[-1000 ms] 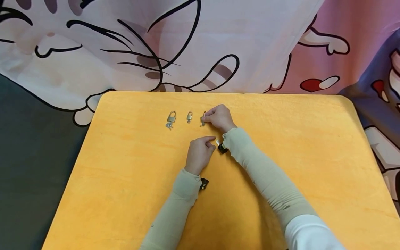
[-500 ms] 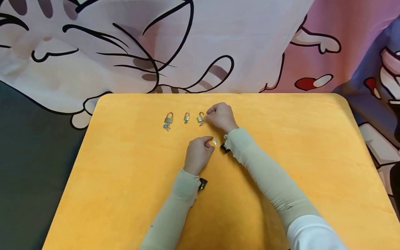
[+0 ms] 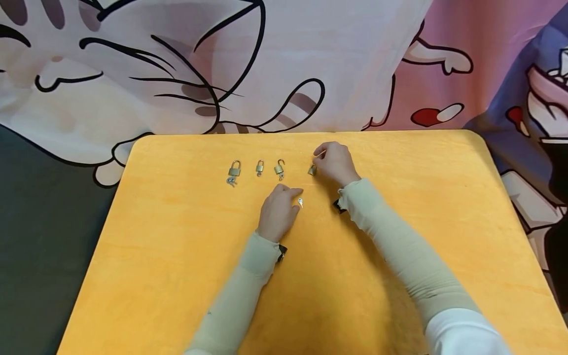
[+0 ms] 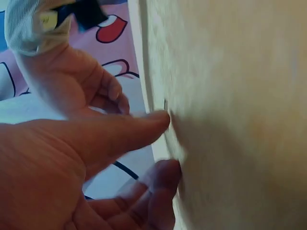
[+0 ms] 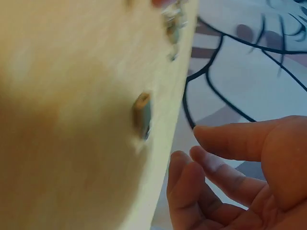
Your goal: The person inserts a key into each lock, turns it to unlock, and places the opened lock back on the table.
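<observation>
My left hand (image 3: 277, 212) is low over the table beside a small silver key (image 3: 300, 202), thumb and forefinger spread on either side of it. Nothing is held there. Close to my right hand (image 3: 336, 162) lies a brass padlock (image 3: 312, 170), partly covered by the fingers in the head view. In the right wrist view this padlock (image 5: 142, 116) lies apart from the fingers, which are loosely bent with nothing between them. Left of it is a padlock with its shackle swung open (image 3: 278, 169) and a key at its base.
Further left along the row lie a small padlock (image 3: 259, 166) with a key and a larger padlock (image 3: 234, 172) with several keys (image 3: 231, 181). The yellow table (image 3: 177, 246) ends at a cartoon-printed cloth (image 3: 275, 64) behind.
My right hand has moved right, away from the open-shackled padlock, and another padlock now shows beside it. The left forefinger and thumb have spread wider around the key.
</observation>
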`<state>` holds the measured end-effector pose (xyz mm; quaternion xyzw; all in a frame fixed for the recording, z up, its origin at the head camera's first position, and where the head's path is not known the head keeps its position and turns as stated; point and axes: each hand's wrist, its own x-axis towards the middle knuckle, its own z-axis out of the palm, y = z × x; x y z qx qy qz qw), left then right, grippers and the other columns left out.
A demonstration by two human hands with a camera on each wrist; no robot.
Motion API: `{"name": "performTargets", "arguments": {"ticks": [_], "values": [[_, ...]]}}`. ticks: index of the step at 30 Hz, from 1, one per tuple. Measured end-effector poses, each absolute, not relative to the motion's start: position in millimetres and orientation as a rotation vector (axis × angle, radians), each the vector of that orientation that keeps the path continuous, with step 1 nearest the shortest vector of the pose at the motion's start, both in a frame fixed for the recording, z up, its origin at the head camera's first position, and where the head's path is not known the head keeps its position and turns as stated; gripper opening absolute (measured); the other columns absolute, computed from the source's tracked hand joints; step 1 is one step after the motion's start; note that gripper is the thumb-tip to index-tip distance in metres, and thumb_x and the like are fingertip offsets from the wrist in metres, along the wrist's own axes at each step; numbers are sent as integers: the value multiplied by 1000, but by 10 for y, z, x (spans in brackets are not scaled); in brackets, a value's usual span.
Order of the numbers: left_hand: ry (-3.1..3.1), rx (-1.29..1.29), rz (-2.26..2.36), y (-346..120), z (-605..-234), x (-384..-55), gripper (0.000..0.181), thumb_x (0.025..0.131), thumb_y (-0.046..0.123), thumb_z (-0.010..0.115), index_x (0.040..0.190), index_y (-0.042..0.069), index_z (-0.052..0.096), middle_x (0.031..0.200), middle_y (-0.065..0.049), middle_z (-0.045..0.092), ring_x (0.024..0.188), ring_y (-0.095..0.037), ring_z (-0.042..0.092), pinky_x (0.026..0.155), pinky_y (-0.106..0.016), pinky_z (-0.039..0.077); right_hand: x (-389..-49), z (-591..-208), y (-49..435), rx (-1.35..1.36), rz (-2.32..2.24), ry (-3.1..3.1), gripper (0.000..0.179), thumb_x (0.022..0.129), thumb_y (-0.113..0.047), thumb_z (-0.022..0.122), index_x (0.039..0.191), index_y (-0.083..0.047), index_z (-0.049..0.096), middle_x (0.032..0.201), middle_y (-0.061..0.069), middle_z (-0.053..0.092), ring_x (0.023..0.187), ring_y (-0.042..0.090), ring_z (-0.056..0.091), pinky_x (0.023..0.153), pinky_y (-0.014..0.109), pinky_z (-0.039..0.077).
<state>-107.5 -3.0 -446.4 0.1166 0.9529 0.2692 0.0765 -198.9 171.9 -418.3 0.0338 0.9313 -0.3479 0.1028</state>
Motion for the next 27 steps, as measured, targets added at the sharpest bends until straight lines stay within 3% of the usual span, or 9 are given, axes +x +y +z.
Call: {"name": "performTargets", "arguments": {"ticks": [9,17,22,27], "values": [[2834,539,633,-64,-4458,-1281,20,89,19,78,109,20,81,99,-2,65,86,-17,61,73,-35,53,-1981,-4301,1679,94,-856,2776,30,88,-31,76,89,-1,75,95,15,73,87,30,64,78,42,53],[2856,559,556,-36,-4434,-1278,9,90,19,78,97,22,82,92,1,66,81,-16,64,69,-34,55,-1987,-4356,1629,128,-856,2766,33,88,-26,78,108,1,74,112,16,71,105,35,64,91,44,53],[2842,524,565,-44,-4433,-1277,2,90,21,78,88,21,80,87,3,65,77,-15,62,66,-32,53,-1928,-4362,1613,99,-910,2751,21,89,-23,78,97,-3,76,99,11,73,94,29,66,85,41,53],[2769,427,715,-67,-4456,-1255,14,90,19,76,76,18,74,75,6,66,66,-13,60,63,-29,51,-1856,-4386,1651,110,-1087,2675,14,90,-20,78,93,-6,77,92,7,72,87,24,62,81,38,51]]}}
